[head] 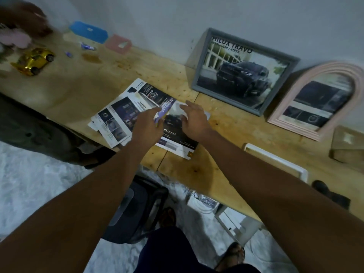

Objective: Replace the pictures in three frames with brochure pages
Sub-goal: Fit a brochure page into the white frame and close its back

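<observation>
— Where does everything sit?

— Your wooden table [226,125] runs along the wall; on it the grey frame [226,100] leans back against that wall, long axis level, its truck page facing you; just beside it on the right the pink arched frame [293,128] stands upright, arch uppermost, a page inside.

— And the brochure?

— The brochure pages [116,117] lie fanned flat near the front edge; the dark page [177,140] on top runs its long axis from the wall toward you, slightly slanted, near end at the edge.

— My hands?

— Your right hand [195,121] hovers spread over that page, touching or not I cannot tell; your left hand [146,128] pinches a purple-banded sheet [160,114]; the gold toy car [34,61] sits far left.
</observation>
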